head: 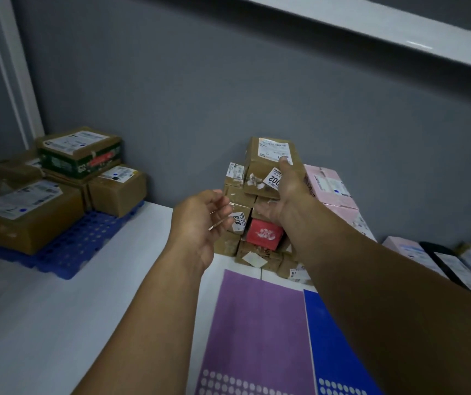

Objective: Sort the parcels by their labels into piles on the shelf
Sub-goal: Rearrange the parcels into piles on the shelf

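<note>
My right hand (288, 192) grips a small brown cardboard parcel (265, 163) with a white shipping label on top and a "002" sticker on its side, holding it at the top of a pile of small brown parcels (238, 223) against the grey wall. A red box (264, 234) sits in that pile. My left hand (200, 220) hovers just left of the pile, fingers loosely curled, holding nothing. A pink parcel (332, 188) leans against the pile's right side.
A second pile of brown parcels (57, 178) with blue dots on their labels stands on a blue plastic pallet (80, 246) at the left. Purple (257, 332) and blue (334, 343) sheets lie on the white shelf (57, 323). More parcels (456, 263) lie at the right.
</note>
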